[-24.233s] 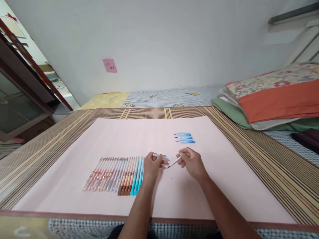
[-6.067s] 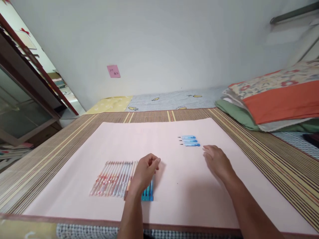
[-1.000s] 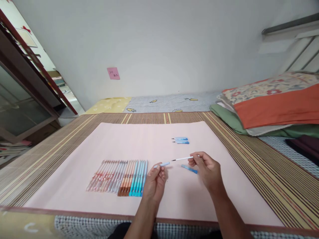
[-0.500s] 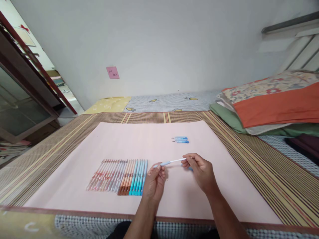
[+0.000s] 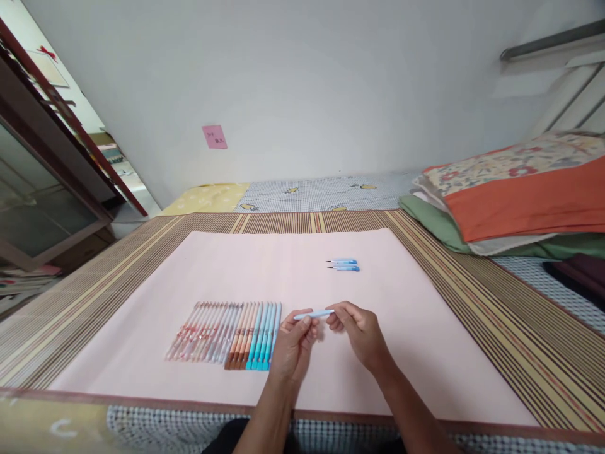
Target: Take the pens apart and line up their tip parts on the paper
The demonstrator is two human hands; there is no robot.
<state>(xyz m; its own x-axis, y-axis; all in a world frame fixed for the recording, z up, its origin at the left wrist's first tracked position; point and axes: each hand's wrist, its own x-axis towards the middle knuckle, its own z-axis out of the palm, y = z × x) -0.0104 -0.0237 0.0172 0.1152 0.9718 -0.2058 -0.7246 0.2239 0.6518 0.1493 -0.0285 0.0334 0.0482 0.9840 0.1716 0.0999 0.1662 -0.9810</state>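
A light blue pen barrel [image 5: 312, 314] is held nearly level above the pink sheet [image 5: 255, 268]. My left hand [image 5: 297, 337] pinches its left part between thumb and fingers. At its right end, my right hand [image 5: 353, 325] has its fingers closed round a thin white piece, mostly hidden, that meets the barrel. Left of my left hand lies a row of pens side by side: clear patterned ones [image 5: 203, 331], peach and brown ones [image 5: 243, 334], and blue ones [image 5: 265, 334]. Farther back lie blue pen parts with dark tips [image 5: 344, 265].
Beneath the sheet is a striped mat [image 5: 477, 315]. Folded orange and floral cloth [image 5: 529, 195] is piled at the right, on green fabric [image 5: 430, 224]. A pink note [image 5: 214, 137] is on the wall behind. Dark cloth [image 5: 576, 277] lies at the far right.
My right hand has moved left toward my left hand, and the white piece that showed between them is now mostly out of sight at the barrel's end.
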